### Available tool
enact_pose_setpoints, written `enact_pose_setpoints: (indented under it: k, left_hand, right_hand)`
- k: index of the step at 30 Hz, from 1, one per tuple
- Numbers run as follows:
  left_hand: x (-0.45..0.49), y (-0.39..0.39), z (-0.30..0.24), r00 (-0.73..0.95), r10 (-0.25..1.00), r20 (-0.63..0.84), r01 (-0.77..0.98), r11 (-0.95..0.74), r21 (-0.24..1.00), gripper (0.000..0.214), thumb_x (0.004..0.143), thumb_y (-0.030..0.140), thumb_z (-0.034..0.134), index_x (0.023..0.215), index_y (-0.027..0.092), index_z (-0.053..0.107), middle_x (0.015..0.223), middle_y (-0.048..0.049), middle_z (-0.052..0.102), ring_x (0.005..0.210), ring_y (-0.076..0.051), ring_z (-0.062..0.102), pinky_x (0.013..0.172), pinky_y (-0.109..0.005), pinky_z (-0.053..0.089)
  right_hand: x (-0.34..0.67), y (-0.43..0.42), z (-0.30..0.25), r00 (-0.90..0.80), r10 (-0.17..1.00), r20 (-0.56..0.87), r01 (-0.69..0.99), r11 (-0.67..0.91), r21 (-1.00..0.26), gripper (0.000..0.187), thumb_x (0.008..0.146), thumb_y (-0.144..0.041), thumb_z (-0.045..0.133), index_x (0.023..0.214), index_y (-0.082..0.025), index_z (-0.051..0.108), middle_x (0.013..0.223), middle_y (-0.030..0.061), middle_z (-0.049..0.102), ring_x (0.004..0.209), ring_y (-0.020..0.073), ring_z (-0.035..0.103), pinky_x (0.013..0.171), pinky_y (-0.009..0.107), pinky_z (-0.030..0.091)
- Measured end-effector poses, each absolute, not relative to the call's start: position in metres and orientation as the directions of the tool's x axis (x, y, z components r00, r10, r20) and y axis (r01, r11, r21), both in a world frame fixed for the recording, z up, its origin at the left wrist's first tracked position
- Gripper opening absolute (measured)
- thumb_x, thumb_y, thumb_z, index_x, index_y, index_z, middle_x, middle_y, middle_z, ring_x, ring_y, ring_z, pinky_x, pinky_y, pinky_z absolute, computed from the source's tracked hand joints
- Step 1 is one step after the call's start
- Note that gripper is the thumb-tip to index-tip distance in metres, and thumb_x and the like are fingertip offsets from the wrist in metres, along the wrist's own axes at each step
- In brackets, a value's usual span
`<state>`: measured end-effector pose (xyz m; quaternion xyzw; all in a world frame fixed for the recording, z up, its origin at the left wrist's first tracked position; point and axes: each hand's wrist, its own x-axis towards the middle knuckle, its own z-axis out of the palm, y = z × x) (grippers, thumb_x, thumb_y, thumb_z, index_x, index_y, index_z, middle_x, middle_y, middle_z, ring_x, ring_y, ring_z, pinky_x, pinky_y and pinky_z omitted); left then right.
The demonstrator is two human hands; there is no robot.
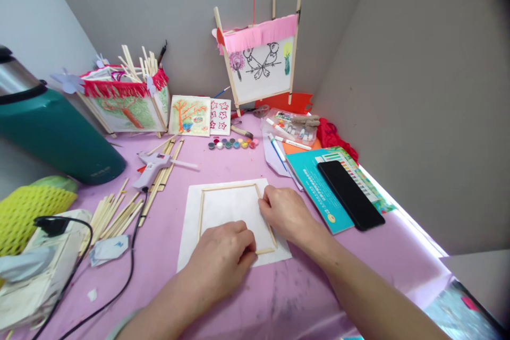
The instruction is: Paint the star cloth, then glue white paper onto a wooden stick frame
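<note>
A white sheet of paper (pixel 231 212) lies on the pink table cover, with a rectangular frame of thin wooden sticks (pixel 201 212) laid on it. My left hand (pixel 223 260) rests on the frame's near side, fingers curled and pressing the bottom stick (pixel 265 250). My right hand (pixel 285 212) sits at the frame's right side, fingers closed and pinching the right stick near its upper end. Both forearms come in from the bottom edge.
A glue gun (pixel 153 166) and loose wooden sticks (pixel 115 212) lie to the left, with a black cable (pixel 131 265). A teal flask (pixel 56 133), two paper lanterns (pixel 261 58), small paint pots (pixel 233 143), a teal booklet and a black phone (pixel 350 194) surround the sheet.
</note>
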<state>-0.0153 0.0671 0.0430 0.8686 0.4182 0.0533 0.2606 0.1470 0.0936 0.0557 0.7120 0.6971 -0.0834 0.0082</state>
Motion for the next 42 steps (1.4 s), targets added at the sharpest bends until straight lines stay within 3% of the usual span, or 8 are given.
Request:
enact_pose_setpoints:
  k: [31,38,42]
  left_hand:
    - [-0.014,0.066,0.041,0.627,0.77,-0.12,0.707,-0.497,0.503,0.014,0.078,0.018,0.049,0.074,0.022,0.061,0.077,0.0015,0.061,0.071,-0.013,0.056,0.063,-0.025,0.037]
    - [-0.024,0.072,0.048,0.593,0.801,-0.084,0.66,-0.423,0.621,0.01,0.079,0.024,0.054,0.076,0.022,0.062,0.076,0.002,0.061,0.068,-0.012,0.054,0.062,-0.023,0.036]
    - [-0.044,0.083,0.056,0.428,0.903,0.041,0.686,-0.354,0.636,0.015,0.083,0.028,0.05,0.079,0.022,0.063,0.075,0.0024,0.064,0.066,-0.011,0.054,0.063,-0.023,0.036]
  right_hand:
    - [0.146,0.093,0.054,0.025,0.994,-0.111,0.992,-0.038,-0.119,0.023,0.085,-0.023,0.044,0.086,-0.015,0.065,0.08,0.0101,0.071,0.073,0.0222,0.065,0.055,0.029,0.032]
    - [0.155,0.094,0.045,-0.02,0.999,-0.037,0.968,0.01,-0.25,0.023,0.086,-0.031,0.048,0.074,-0.017,0.063,0.073,0.0065,0.069,0.068,0.0188,0.062,0.057,0.028,0.032]
    - [0.164,0.096,0.047,-0.088,0.994,0.068,0.934,0.106,-0.341,0.025,0.087,-0.036,0.051,0.073,-0.018,0.062,0.07,0.0034,0.067,0.066,0.0161,0.059,0.058,0.026,0.032]
